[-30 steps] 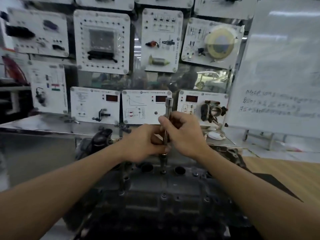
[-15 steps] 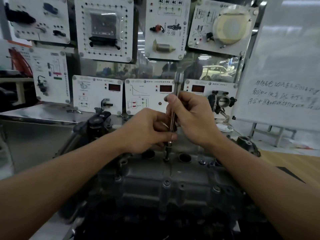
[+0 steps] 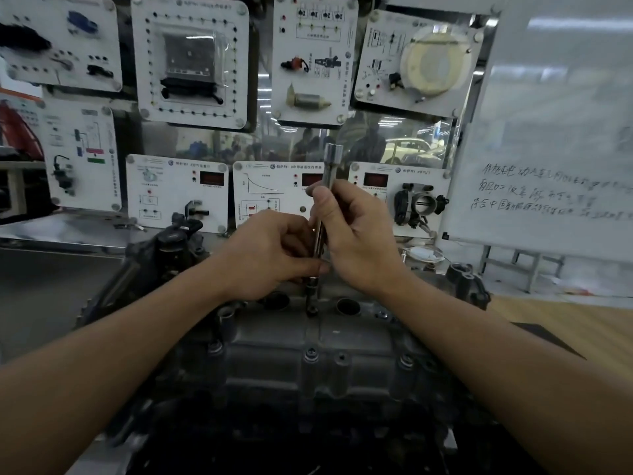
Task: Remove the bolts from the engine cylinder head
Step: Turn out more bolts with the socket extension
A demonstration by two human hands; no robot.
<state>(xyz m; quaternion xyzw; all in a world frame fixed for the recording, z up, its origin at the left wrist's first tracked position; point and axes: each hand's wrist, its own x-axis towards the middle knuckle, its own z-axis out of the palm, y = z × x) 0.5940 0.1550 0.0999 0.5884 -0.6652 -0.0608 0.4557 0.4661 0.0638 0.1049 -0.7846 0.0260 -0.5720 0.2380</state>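
Chrome socket extension bar point(image 3: 331, 166) stands nearly upright between the two hands, its top leaning slightly to the right. The right hand point(image 3: 356, 234) is curled round the middle of the shaft, thumb laid against it at the top of the grip. The left hand point(image 3: 274, 255) pinches the lower shaft with bent fingers, just above the dark socket end. Both hands sit close together, clamped on the bar. The bar's lower tip rests on a bolt point(image 3: 311, 308) in the top face of the grey engine cylinder head point(image 3: 359, 337), directly beneath the hands. More bolts point(image 3: 311, 354) line the head's near edge, below the hands. A whiteboard point(image 3: 548, 132) with handwriting stands behind on the right.
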